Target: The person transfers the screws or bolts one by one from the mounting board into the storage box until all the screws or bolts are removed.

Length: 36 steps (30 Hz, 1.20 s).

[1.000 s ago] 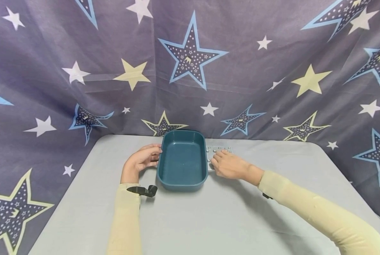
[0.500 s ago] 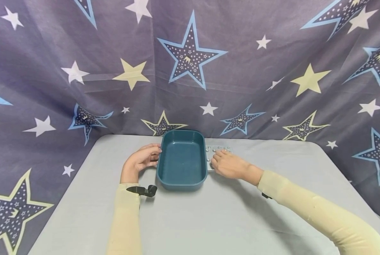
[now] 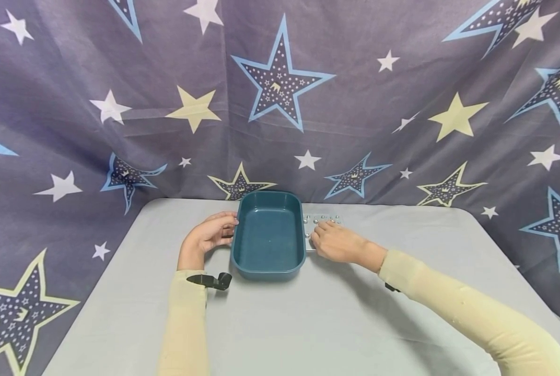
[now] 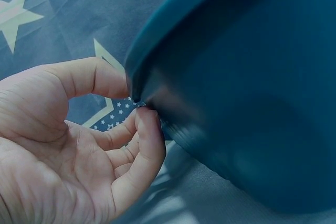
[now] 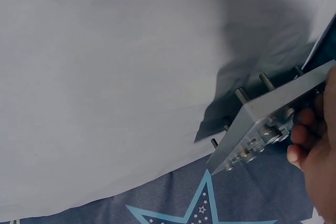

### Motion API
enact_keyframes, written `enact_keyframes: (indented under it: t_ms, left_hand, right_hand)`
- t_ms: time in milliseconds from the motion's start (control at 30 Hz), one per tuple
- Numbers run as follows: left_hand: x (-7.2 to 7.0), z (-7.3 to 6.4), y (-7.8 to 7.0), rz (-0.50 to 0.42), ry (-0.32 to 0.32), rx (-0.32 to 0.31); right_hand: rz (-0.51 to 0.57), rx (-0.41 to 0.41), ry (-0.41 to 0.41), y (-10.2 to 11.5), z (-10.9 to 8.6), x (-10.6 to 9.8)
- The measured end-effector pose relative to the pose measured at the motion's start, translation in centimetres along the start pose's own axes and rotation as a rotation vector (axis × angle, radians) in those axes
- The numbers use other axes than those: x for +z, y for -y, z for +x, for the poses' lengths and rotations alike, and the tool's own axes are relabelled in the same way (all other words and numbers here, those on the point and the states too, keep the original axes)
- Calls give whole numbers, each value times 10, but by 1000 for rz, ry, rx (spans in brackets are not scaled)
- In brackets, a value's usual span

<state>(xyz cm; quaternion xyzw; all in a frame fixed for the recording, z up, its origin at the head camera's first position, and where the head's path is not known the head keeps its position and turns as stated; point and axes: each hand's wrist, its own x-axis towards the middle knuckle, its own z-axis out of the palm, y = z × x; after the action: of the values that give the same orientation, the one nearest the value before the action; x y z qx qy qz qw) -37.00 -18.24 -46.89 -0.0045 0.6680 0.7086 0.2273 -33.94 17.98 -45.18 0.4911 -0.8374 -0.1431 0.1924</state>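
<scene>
A teal rectangular tray (image 3: 268, 272) with rounded corners stands near the table's far edge, nothing inside it. At its left side my left hand (image 3: 212, 233) pinches the rim: the left wrist view has the thumb at the lip and curled fingers (image 4: 149, 145) just below. Right of the tray is a silver metal plate (image 3: 310, 243) with several bolts (image 5: 270, 134) through it, their threaded ends sticking out on the far side from my fingers. My right hand (image 3: 336, 243) bends over the plate, fingers curled at a bolt; its own body hides the fingertips' grip.
A pale grey cloth covers the table (image 3: 280, 324). Behind it hangs a dark curtain (image 3: 355, 94) printed with stars, close to the tray's far side. Black straps (image 3: 209, 282) with a camera mount sit on the wrist over a pale yellow sleeve (image 3: 186, 324).
</scene>
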Motion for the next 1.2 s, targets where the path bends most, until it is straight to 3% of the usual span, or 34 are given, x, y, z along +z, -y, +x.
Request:
enact_keyframes:
  t_ms: [433,733,1200]
  left_hand:
    - [-1,0,1,-18,5,6]
    - [-1,2,1,-12,-2,-3]
    - [-1,1,1,-13,5,-4]
  right_hand:
    - [-45,-17,-27,0,-1,0]
    - [6,2,45,-1,1,-3]
    - [30,-2,36,-2,0,-4]
